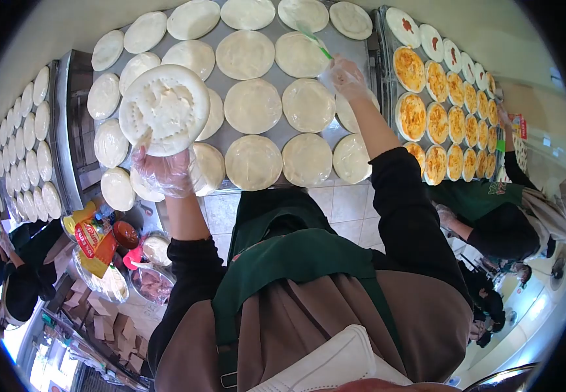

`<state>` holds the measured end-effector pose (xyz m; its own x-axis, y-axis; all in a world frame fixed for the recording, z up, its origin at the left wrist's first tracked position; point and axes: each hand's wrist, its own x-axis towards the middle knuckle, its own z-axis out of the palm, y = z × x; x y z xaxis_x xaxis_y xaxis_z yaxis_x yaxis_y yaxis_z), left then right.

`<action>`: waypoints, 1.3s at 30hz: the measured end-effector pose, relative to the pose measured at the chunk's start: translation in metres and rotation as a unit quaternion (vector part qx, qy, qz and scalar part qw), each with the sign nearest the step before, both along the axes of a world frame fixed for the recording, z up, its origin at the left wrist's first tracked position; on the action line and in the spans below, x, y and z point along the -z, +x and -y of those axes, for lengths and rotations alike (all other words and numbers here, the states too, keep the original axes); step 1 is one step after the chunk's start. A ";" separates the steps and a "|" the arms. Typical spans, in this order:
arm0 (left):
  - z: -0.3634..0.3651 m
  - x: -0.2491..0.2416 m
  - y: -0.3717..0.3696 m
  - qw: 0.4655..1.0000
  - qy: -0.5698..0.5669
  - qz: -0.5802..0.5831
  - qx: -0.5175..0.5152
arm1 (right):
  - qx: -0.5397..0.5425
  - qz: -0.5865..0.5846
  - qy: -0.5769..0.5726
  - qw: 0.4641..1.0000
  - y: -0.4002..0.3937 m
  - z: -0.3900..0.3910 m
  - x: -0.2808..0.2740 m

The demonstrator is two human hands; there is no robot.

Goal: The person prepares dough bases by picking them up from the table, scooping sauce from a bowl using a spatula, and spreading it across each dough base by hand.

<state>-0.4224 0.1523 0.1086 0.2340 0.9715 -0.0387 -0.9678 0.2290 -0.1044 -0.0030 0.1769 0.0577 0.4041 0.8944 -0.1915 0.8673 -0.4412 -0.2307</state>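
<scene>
My left hand [163, 171], in a clear plastic glove, grips the near edge of a round pale pizza crust [165, 108]. The crust is raised above the table, and small holes ring its top. In my right hand [348, 77], also gloved, is a thin green-handled tool [324, 51]. Its pale green, blurred head reaches over a dough round at the back of the table. Below both hands, rows of pale, shiny dough rounds [253, 106] cover the metal table [216, 134]. My right forearm hides part of a round at the right edge.
At right, another table holds crusts with orange topping [437, 123] and some with red sauce [402, 27]. A co-worker's gloved hand [446, 215] is near it. More dough rounds [43, 160] fill a table at left. A yellow-red bag [95, 236] and bowls [152, 282] sit lower left.
</scene>
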 end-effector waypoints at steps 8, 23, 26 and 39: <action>0.002 -0.013 0.033 0.997 0.022 -0.076 -0.004 | -0.149 0.040 0.103 0.983 0.020 0.026 -0.016; 0.149 -0.082 0.040 0.988 0.068 -0.044 -0.134 | -0.292 -0.275 0.268 0.876 -0.162 0.221 -0.189; 0.190 -0.104 0.019 0.971 0.057 -0.077 -0.218 | -0.390 -0.179 0.265 0.863 -0.210 0.251 -0.194; 0.356 -0.066 -0.186 0.874 0.013 -0.099 -0.476 | -0.602 -0.281 -0.071 0.744 -0.373 0.317 -0.236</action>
